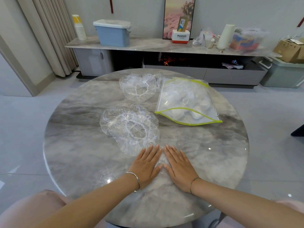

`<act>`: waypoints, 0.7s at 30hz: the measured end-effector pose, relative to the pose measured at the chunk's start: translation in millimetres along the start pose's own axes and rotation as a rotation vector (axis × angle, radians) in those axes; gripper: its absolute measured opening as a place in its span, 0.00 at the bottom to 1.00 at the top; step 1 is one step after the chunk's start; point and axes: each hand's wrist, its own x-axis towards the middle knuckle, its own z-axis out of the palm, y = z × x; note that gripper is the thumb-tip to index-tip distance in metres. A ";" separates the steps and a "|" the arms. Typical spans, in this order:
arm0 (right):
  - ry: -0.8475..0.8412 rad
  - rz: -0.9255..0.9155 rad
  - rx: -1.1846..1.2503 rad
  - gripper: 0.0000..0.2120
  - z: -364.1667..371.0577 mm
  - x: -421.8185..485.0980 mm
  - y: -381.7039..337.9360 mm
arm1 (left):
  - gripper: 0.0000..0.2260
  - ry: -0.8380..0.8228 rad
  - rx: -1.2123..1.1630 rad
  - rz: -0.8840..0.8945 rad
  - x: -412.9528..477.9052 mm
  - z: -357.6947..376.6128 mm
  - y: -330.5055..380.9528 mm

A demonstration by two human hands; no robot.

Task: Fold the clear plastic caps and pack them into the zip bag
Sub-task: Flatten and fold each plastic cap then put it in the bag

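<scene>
Because it carries everything in play, the round marble table (74, 145) comes first, with the task's things spread from its middle toward the near edge. The zip bag (184, 99), trimmed in yellow-green, lies toward the far right edge, its mouth gaping toward the person and pale folded bundles already inside. Just beside it on the left, toward the far edge, sits one loose clear cap (138, 88). Nearer the centre lies a small overlapping pile of caps (130, 127), elastic rings up. The cap in hand (162, 163) lies close to the near edge, flattened under both palms and barely visible between them. The left hand (145, 167) and right hand (180, 168) lie flat with fingers straight, fingertips nearly meeting, pressing down without gripping anything. The film looks feather-light, limp and slippery, likely to spring open and trap air, so it probably needs smoothing before each fold. The gathered elastic rim seems the surest place to pinch it.
</scene>
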 end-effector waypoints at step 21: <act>0.293 -0.735 -0.110 0.11 -25.1 -9.0 1.5 | 0.38 0.112 0.029 -0.059 -15.0 -49.2 -19.4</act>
